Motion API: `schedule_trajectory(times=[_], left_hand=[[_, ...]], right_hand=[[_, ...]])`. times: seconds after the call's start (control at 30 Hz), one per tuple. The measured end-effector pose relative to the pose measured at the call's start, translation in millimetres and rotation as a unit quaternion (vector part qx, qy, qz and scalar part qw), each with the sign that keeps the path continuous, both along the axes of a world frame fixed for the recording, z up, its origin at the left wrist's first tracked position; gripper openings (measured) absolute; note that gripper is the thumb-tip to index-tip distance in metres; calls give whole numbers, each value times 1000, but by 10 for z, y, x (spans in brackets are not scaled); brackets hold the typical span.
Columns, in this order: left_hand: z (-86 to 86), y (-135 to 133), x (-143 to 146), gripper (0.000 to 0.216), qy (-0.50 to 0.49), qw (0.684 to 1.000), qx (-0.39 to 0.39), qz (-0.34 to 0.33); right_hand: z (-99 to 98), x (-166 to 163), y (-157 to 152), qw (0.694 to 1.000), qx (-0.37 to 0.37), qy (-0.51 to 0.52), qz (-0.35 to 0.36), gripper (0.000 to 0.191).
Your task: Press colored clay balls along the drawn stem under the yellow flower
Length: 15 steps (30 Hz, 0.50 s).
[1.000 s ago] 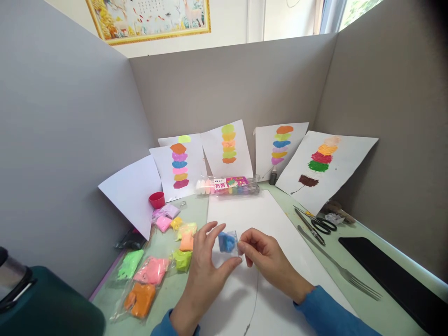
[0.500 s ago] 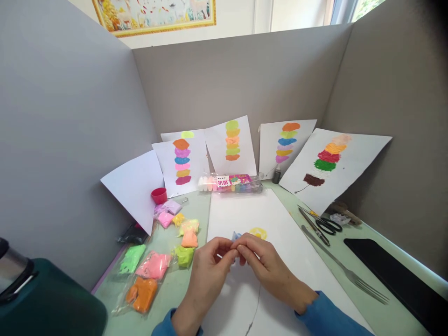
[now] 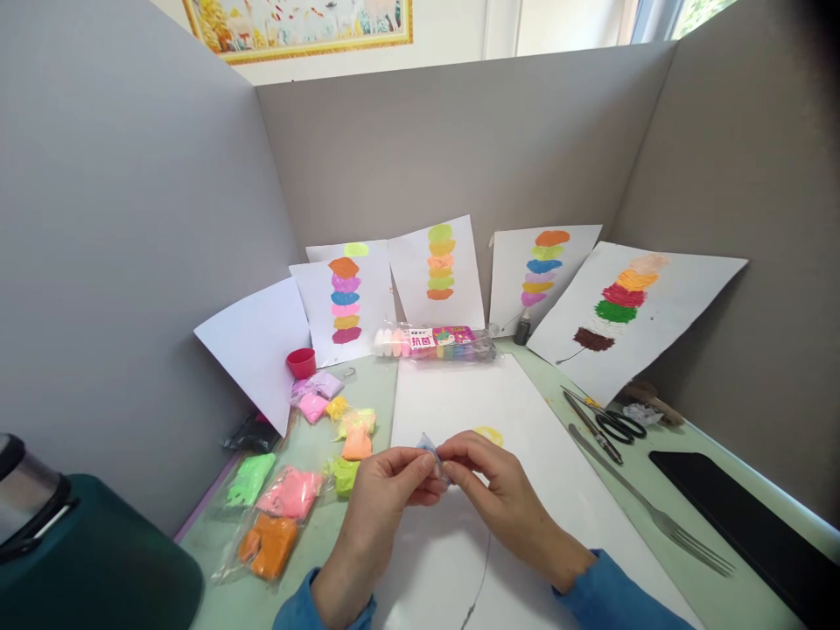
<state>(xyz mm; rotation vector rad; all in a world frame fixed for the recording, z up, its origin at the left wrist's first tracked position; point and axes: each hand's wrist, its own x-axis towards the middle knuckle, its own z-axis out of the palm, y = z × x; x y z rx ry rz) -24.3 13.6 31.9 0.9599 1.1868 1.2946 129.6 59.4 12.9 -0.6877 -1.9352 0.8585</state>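
Note:
Both hands meet over a white sheet of paper [image 3: 452, 402] lying flat in front of me. My left hand [image 3: 387, 499] and my right hand [image 3: 492, 490] are closed, pinching a small clear packet of blue clay [image 3: 430, 449] between their fingertips. Only the top corner of the packet shows; the rest is hidden by the fingers. A yellow clay blob [image 3: 489, 433] sits on the sheet just behind my right hand.
Several clay packets lie to the left: green [image 3: 249, 479], pink [image 3: 289, 493], orange [image 3: 266, 547]. A long clay pack [image 3: 437, 341] and a red cup [image 3: 302, 361] stand at the back under propped sheets with colour stacks. Scissors [image 3: 610, 424], a fork [image 3: 662, 516] and a black pad [image 3: 741, 516] lie to the right.
A second ago the blue packet was held open in view between spread fingers. Both hands have since closed around it, hiding most of it, and the yellow blob has come into view.

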Motion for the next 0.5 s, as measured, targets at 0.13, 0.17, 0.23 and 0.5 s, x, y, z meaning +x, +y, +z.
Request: schedule_trajectory(times=[0.13, 0.17, 0.23, 0.5], left_hand=[[-21, 13, -9, 26, -6, 1000, -17, -2], [-23, 14, -7, 26, -6, 1000, -24, 2], [-26, 13, -2, 24, -6, 999, -35, 8], [-61, 36, -9, 24, -19, 998, -51, 10]], right_hand=[[-5, -7, 8, 1000, -2, -3, -2, 15], [-9, -8, 10, 1000, -4, -4, -2, 16], [-18, -8, 12, 1000, -7, -5, -2, 16], [-33, -9, 17, 1000, -13, -14, -2, 17]])
